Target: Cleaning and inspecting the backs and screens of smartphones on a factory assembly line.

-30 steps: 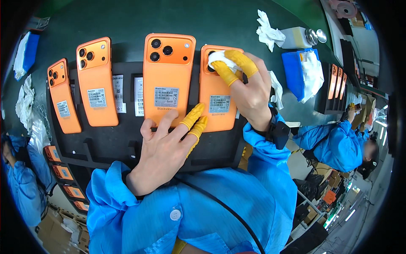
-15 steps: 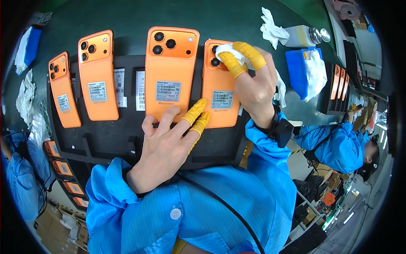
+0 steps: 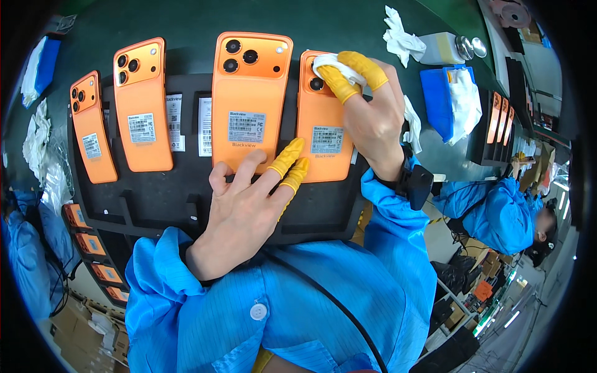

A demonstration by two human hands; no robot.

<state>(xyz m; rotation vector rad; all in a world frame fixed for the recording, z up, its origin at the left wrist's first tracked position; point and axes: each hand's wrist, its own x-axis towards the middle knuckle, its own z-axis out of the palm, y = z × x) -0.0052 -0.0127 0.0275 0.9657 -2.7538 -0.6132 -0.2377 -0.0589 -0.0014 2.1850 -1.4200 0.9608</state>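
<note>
Green table: It is filling most of the upper view and is carrying the work things [image 3: 323,25].
Co-worker: A person in blue clothes [image 3: 491,214] is staying beyond the table, at the right side.
Black tray: This tray [image 3: 161,202] is lying on the near part of the table, in front of the wearer.
Rightmost phone: The orange phone [image 3: 317,112] is lying back side up, its lower part over the tray and its camera end reaching past the far edge.
Other phones: Three orange phones [image 3: 252,93] are lying in a row to its left, also with backs up.
Left hand: The hand [image 3: 242,217] is spreading its fingers loosely, and a yellow-covered fingertip is resting at the lower left edge of the rightmost phone.
Right hand: This hand [image 3: 376,124] is pinching a white cloth [image 3: 326,60] between yellow-covered fingers, over the camera part of the same phone.
Blue box: It is holding white wipes [image 3: 435,102], to the right of the right hand.
Bottle: A container with metal top [image 3: 438,50] is lying behind this box, beside a crumpled wipe [image 3: 401,37].
Sticker: A silver label [image 3: 326,140] is showing on the phone's lower half.
</note>
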